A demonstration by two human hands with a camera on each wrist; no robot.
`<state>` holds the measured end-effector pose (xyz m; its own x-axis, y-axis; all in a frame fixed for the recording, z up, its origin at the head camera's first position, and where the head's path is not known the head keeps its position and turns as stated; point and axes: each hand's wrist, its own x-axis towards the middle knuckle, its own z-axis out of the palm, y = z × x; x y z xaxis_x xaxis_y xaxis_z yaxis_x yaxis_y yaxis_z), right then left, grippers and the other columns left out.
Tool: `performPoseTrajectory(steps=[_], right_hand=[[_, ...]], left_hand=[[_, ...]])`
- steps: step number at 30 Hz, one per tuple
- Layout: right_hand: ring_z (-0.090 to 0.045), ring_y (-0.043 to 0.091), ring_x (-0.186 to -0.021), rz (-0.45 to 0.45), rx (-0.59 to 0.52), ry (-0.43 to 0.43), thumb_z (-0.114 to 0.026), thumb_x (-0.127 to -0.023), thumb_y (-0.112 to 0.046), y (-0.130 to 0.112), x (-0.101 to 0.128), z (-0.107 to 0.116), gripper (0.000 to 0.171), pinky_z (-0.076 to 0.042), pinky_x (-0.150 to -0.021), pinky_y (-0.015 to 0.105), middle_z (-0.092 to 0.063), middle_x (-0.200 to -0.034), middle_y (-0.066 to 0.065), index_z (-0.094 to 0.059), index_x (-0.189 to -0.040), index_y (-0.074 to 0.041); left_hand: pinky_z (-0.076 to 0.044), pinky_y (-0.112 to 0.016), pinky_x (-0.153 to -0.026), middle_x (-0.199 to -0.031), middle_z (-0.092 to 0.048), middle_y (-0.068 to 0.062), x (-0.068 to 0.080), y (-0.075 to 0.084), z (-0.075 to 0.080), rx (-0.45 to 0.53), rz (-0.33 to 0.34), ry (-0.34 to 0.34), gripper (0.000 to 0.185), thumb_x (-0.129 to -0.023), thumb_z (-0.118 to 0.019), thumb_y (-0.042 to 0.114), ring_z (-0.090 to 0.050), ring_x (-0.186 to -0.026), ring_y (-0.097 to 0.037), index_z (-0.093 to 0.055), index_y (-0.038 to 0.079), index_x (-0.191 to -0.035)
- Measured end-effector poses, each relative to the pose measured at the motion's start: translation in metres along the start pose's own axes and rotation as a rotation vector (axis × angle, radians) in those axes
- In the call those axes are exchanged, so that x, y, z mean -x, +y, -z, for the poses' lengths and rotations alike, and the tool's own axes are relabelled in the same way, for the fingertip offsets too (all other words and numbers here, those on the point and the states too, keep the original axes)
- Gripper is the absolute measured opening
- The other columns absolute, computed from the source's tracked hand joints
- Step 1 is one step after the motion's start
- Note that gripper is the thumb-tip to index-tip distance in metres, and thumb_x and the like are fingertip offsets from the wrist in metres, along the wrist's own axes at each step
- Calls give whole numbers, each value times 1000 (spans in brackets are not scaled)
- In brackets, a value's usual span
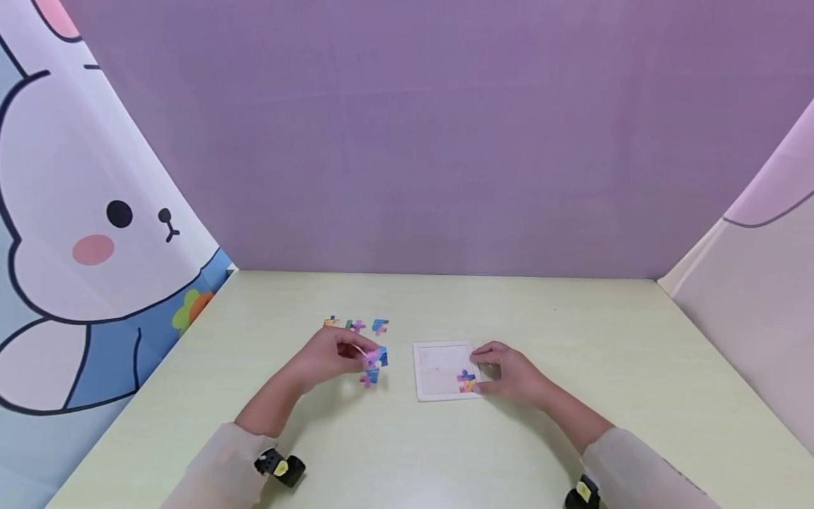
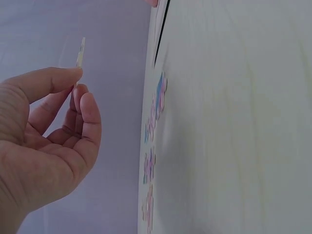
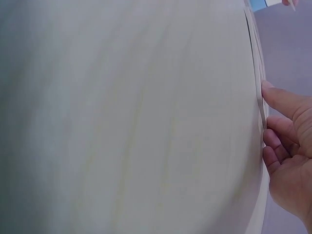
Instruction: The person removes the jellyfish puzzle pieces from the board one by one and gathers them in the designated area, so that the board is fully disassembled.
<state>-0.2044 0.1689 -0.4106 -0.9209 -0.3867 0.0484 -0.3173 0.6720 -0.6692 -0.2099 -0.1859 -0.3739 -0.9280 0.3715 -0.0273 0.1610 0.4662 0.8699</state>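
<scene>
Head view, left to right: cartoon bunny curtain [image 1: 95, 233] on the far left, purple backdrop [image 1: 420, 134] behind, pale green table [image 1: 572, 339] below. Three loose puzzle pieces [image 1: 356, 325] lie in a row on the table, just beyond the left hand [image 1: 331, 357]. That hand sits left of the white puzzle tray [image 1: 439, 371], fingers curled, thumb and fingertips pinching a held piece [image 1: 375, 357] (pink and blue, raised off the table). One more small piece [image 1: 369, 378] lies just below it on the table; contact between the two can't be told.

Left wrist view confirms the pinch: the held piece [image 2: 80, 52] shows edge-on between thumb and forefinger of the left hand [image 2: 46, 141], clear of the table [image 2: 234, 122]. Loose pieces [image 2: 153, 122] lie flat along the table's edge in that view (blurry, colours only).

Next over, the tray lies flat on the table, near centre, with one placed piece [image 1: 467, 382] in its lower right corner. The right hand [image 1: 511, 375] rests at the tray's right edge, fingers bent, tips touching the rim and right beside the placed piece; whether they press on the piece can't be told.

Right wrist view: right hand [image 3: 290, 146] with fingertips [image 3: 268, 92] against the thin tray edge [image 3: 261, 102], fingers loosely curled, pinching it or not unclear. Both forearms in pale sleeves [image 1: 222, 466], wrist cameras [image 1: 280, 466] strapped on.
</scene>
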Motion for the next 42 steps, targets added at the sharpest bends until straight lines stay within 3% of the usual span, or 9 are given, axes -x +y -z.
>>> performPoseTrajectory(steps=[7,15,22,33,42], right_hand=[[-49,35,-124,-1,-4,-5,-83,-78,-13,1,0,0,49,-39,-103,49,-58,-128,8,-66,-121,3],[-48,35,-124,8,11,-4,-83,-78,-13,1,0,1,49,-38,-104,50,-58,-128,9,-66,-121,3],[-48,36,-124,12,20,-5,-82,-79,-13,2,0,1,49,-37,-105,51,-58,-128,10,-66,-122,2],[-49,35,-124,3,22,-1,-83,-78,-14,3,-1,0,49,-38,-104,50,-58,-127,9,-66,-122,2],[-48,35,-124,-4,15,-1,-83,-79,-14,3,-1,-1,49,-38,-104,50,-58,-128,8,-66,-122,1]], left_hand=[[-50,-30,-68,-94,-66,-7,9,-8,12,-25,-9,7,25,-82,-73,-1,-56,-82,-23,-76,8,-106],[-51,-30,-71,-103,-68,-3,15,-16,23,-59,39,45,27,-83,-73,-2,-56,-84,-23,-77,11,-106],[-50,-29,-68,-98,-68,-5,18,-24,31,-50,53,38,27,-81,-73,-4,-55,-82,-22,-76,7,-105],[-49,-30,-67,-103,-66,-3,19,-33,32,-108,170,22,24,-78,-78,-3,-54,-81,-22,-78,13,-96],[-52,-30,-68,-101,-67,-1,13,-42,30,-223,140,14,25,-77,-77,-6,-58,-79,-17,-77,16,-89]])
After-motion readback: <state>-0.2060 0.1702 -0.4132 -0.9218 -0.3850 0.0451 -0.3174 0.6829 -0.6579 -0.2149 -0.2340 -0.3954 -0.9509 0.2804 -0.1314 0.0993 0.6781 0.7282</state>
